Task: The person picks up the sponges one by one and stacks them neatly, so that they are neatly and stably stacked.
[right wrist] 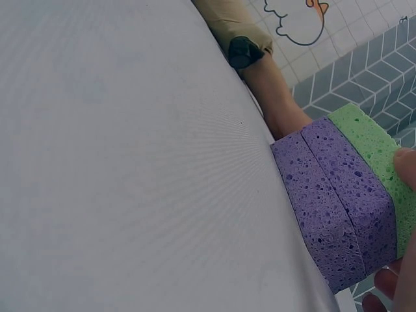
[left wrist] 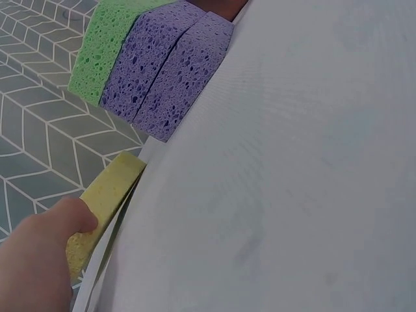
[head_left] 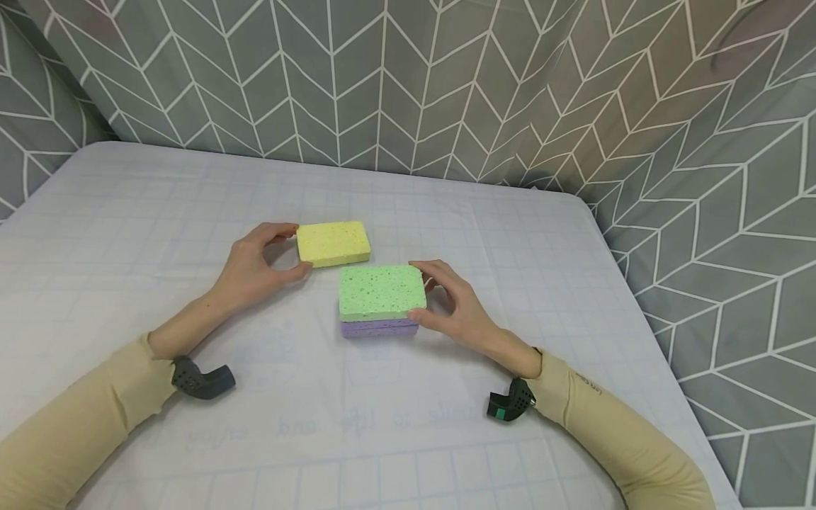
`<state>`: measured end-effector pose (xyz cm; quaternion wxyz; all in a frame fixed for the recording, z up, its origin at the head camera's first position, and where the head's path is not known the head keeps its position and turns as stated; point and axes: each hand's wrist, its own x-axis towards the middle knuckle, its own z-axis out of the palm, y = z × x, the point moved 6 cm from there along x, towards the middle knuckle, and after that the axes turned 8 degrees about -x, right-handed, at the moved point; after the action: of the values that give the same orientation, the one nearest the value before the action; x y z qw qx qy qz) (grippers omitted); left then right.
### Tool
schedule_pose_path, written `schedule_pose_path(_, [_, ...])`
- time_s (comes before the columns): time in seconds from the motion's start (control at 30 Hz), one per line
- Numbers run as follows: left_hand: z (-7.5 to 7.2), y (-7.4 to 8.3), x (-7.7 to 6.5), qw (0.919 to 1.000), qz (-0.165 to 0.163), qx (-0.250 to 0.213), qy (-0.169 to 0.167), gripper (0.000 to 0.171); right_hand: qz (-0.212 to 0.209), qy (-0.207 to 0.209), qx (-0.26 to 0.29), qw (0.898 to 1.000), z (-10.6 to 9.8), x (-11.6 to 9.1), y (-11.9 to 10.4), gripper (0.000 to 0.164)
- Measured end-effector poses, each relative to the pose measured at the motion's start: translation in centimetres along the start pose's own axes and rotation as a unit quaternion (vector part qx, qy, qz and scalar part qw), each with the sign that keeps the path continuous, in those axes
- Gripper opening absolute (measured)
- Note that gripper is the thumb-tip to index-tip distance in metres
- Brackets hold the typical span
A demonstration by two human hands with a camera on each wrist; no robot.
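Note:
My left hand (head_left: 255, 265) pinches a yellow sponge (head_left: 333, 244) at its left end, thumb on the near side and fingers on the far side. The yellow sponge lies flat, close over the table. Just in front and to the right of it stands a stack: a green sponge (head_left: 381, 292) on top of two purple sponges (left wrist: 170, 68). With thumb and fingers, my right hand (head_left: 464, 312) holds the green sponge at its right end. In the right wrist view, the thumb is on the green sponge (right wrist: 365, 140) and other fingertips show behind the stack's lower corner.
A white cloth with a faint grid and lettering covers the table (head_left: 268, 425). Grey curtains (head_left: 357, 85) with white chevron lines hang along the back and right edges. Each wrist wears a dark camera, the left camera (head_left: 202, 379) and the right camera (head_left: 512, 401).

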<state>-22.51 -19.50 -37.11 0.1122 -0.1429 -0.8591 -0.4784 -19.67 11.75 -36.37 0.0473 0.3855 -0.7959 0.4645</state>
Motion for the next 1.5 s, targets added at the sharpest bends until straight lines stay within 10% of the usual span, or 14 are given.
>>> schedule_pose_path(1.5, [-0.82,0.38,-0.34,0.994,0.084,-0.022,0.067,0.056,-0.006,0.0,-0.004,1.0,0.01,0.0,0.07,0.073])
